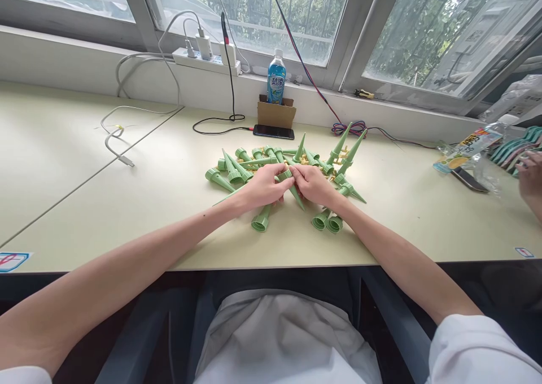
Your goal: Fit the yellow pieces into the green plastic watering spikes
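Note:
A heap of several green plastic cone spikes point(237, 168) with small yellow parts among them lies on the pale table point(127, 203). My left hand point(263, 187) and my right hand point(314, 184) meet in front of the heap, fingers curled and pinched on one green spike point(295, 194), whose tip points toward me and to the right. Another spike point(261, 220) lies under my left hand with its threaded mouth facing me. Two more spikes point(327, 221) rest beside my right wrist.
A blue drink bottle point(276, 82) stands in a cardboard holder point(276, 114) behind a dark phone point(273, 131). A power strip point(203, 59) and cables sit at the window sill. At the far right are another person's hand point(531, 178), plastic packets point(466, 149) and a phone point(468, 179).

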{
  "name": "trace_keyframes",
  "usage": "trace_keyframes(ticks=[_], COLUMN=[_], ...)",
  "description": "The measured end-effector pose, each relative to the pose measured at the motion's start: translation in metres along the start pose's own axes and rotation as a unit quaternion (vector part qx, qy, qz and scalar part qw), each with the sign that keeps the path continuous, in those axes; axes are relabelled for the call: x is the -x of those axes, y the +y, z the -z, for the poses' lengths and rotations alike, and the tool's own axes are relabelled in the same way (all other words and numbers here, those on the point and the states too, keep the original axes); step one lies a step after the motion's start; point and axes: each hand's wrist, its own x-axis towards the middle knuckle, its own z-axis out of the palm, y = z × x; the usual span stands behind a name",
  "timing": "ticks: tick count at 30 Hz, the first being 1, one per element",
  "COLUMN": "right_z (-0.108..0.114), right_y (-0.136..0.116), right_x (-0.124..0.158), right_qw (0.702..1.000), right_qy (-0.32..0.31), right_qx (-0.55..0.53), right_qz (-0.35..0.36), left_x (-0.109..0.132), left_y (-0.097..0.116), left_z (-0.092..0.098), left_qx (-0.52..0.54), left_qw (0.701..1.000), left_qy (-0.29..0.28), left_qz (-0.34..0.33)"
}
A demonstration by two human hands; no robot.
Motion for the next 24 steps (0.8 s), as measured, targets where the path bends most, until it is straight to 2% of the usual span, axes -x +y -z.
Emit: trace_keyframes(ticks=[24], right_z=[-0.0012], right_y=[0.0021], right_x=[-0.0009], right_qw=[1.0], right_qy=[0.004], right_qx=[0.002], right_qz=[0.011], left_x=[-0.0007], left_y=[-0.0018], left_z=[-0.0024], left_qx=[-0.047], left_qw=[0.998], left_qy=[0.024], left_qz=[-0.041])
